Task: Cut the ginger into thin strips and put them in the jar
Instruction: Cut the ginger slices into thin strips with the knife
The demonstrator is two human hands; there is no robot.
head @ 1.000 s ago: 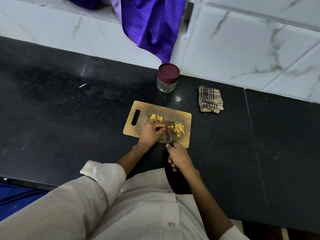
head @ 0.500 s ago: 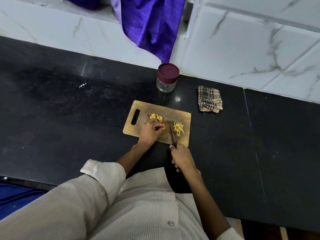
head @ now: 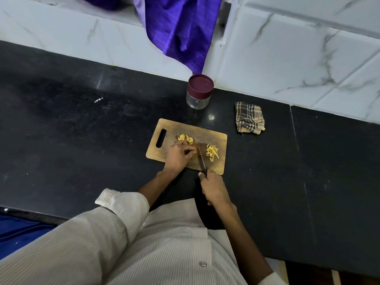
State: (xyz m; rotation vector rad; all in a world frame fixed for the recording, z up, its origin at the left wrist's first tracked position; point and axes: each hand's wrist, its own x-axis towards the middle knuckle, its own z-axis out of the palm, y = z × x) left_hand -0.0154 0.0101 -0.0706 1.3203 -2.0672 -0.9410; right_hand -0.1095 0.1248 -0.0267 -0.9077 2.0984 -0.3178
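A wooden cutting board [head: 164,150] with a handle slot lies on the black counter. Near its middle sits a small heap of ginger slices [head: 185,138]. To the right lies a pile of thin ginger strips [head: 212,152]. My left hand [head: 178,155] rests on the board with curled fingers, pressing down a ginger piece that it mostly hides. My right hand [head: 213,188] grips the black handle of a knife [head: 201,159], whose blade stands just right of my left fingertips. A glass jar [head: 198,95] with a maroon lid on stands behind the board.
A folded checked cloth [head: 249,120] lies right of the jar. A purple cloth [head: 178,27] hangs down the white marble wall above the jar. The black counter [head: 82,130] stretches to both sides of the board, with a seam [head: 296,140] at the right.
The knife has shifted back toward my left fingertips, away from the strip pile. The small piece lying beside the blade a second ago now sits with the strips.
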